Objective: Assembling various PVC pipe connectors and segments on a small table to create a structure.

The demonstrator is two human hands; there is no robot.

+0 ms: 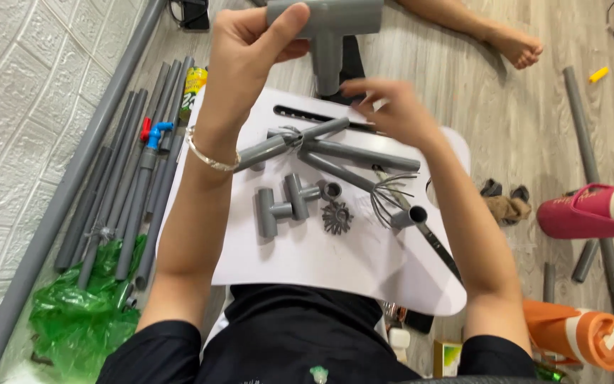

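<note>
Two hands above white tabletop [307,263]. Left hand [246,60] raised, fingers closed around grey T-shaped pipe fitting [328,28]; fitting's crossbar lies left-to-right, stem points down toward tabletop. Right hand [392,110] lower, to right of stem and just below it, blurred; fingers part curled, holding anything or not, cannot tell. Short grey pipe pieces [335,146] lie under right hand, long axes mostly sideways. Left hand nearer to fitting; right hand nearer to pipe pieces.
</note>
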